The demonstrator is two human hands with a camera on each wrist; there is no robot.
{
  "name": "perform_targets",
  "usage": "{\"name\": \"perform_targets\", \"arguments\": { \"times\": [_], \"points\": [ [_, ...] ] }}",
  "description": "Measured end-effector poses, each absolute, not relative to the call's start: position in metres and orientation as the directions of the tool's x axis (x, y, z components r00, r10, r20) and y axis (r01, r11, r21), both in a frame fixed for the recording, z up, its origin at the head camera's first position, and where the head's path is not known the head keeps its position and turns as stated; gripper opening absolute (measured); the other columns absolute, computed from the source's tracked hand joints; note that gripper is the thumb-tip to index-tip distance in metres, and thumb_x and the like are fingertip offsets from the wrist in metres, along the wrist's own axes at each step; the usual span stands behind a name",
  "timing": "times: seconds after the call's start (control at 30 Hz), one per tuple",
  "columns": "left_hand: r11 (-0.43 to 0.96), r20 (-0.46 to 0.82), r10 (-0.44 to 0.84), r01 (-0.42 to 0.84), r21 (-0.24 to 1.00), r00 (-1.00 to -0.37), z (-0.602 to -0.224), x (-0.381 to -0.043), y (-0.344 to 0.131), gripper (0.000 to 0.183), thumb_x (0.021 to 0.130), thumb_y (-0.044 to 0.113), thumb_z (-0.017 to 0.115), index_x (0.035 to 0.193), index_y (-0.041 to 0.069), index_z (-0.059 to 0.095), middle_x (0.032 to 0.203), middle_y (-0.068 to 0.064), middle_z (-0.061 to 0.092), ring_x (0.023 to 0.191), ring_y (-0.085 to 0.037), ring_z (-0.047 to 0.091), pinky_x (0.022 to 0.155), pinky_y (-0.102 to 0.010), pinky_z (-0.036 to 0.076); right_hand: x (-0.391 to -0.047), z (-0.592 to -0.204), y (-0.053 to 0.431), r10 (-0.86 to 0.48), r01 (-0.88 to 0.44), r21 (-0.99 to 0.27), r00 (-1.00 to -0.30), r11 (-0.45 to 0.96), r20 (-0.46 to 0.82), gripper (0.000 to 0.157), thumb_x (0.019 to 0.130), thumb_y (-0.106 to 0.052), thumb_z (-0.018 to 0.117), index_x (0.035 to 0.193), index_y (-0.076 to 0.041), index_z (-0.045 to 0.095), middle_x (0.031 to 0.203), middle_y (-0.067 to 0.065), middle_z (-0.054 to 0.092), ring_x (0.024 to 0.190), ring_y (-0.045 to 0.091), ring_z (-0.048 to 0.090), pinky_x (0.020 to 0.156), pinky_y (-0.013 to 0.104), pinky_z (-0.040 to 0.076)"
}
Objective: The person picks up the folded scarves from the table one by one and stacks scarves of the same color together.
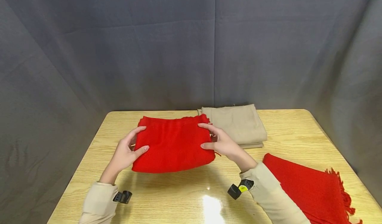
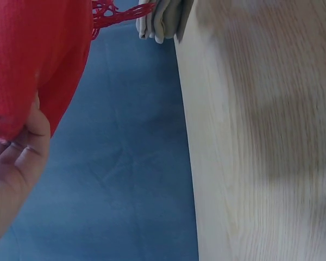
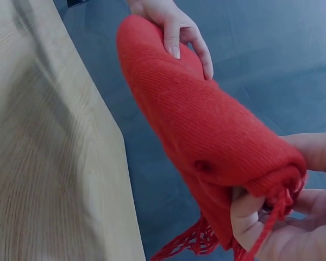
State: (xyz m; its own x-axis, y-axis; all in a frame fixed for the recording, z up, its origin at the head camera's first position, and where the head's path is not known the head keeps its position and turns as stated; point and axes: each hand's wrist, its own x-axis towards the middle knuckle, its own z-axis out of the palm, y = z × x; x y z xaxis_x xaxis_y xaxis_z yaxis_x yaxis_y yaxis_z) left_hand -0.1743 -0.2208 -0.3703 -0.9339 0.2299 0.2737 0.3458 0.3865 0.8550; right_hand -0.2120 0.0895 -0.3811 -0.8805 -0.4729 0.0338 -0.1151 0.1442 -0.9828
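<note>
left hand (image 1: 124, 152) has one end of the folded red scarf (image 1: 173, 147) pinched, right hand (image 1: 221, 144) has the other, so it's up off the table (image 1: 161, 197), beige cloth (image 1: 240, 124) lying behind it, rightward.

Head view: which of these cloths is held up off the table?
The red cloth gripped by the left hand and right hand; the beige cloth and the other red cloth, at right, lie on the table.
</note>
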Motion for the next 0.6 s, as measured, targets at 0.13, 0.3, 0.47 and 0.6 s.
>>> {"name": "perform_targets", "arguments": {
  "times": [0.13, 0.3, 0.47, 0.6],
  "points": [
    [0.388, 0.283, 0.227, 0.353, 0.851, -0.932, -0.37, -0.172, -0.219, 0.056, 0.077, -0.013, 0.062, 0.128, -0.005, 0.042, 0.102, -0.023, 0.057, 0.081, -0.023, 0.06, 0.064, -0.028, 0.052, -0.209, -0.38, 0.092, -0.467, -0.135, -0.974, -0.884, 0.183, 0.035, 0.062, 0.08, 0.006, 0.058, 0.136, -0.007, 0.039, 0.124, 0.016, 0.045, 0.088, 0.024, 0.055, 0.072, 0.033, 0.05],
    [0.395, 0.297, 0.235, 0.37, 0.841, -0.926, -0.37, -0.17, -0.215, 0.055, 0.076, -0.013, 0.062, 0.128, -0.004, 0.043, 0.1, -0.021, 0.057, 0.081, -0.027, 0.06, 0.063, -0.028, 0.052, -0.206, -0.381, 0.097, -0.466, -0.179, -0.958, -0.883, 0.222, 0.057, 0.061, 0.079, 0.006, 0.06, 0.136, -0.006, 0.04, 0.131, 0.015, 0.041, 0.09, 0.024, 0.051, 0.074, 0.033, 0.048],
    [0.392, 0.291, 0.244, 0.369, 0.843, -0.925, -0.366, -0.168, -0.212, 0.055, 0.076, -0.013, 0.062, 0.127, -0.006, 0.043, 0.103, -0.022, 0.057, 0.084, -0.033, 0.059, 0.066, -0.028, 0.052, -0.202, -0.381, 0.101, -0.472, -0.186, -0.957, -0.879, 0.222, 0.062, 0.061, 0.079, 0.005, 0.06, 0.136, -0.005, 0.039, 0.13, 0.016, 0.04, 0.071, 0.019, 0.05, 0.063, 0.027, 0.046],
    [0.384, 0.282, 0.255, 0.365, 0.848, -0.925, -0.367, -0.169, -0.211, 0.055, 0.077, -0.013, 0.062, 0.127, -0.006, 0.042, 0.106, -0.023, 0.056, 0.087, -0.036, 0.059, 0.067, -0.028, 0.052, -0.199, -0.381, 0.104, -0.474, -0.163, -0.967, -0.879, 0.198, 0.051, 0.062, 0.079, 0.006, 0.059, 0.137, -0.006, 0.039, 0.122, 0.016, 0.044, 0.058, 0.016, 0.047, 0.052, 0.024, 0.041]
  ]
}}
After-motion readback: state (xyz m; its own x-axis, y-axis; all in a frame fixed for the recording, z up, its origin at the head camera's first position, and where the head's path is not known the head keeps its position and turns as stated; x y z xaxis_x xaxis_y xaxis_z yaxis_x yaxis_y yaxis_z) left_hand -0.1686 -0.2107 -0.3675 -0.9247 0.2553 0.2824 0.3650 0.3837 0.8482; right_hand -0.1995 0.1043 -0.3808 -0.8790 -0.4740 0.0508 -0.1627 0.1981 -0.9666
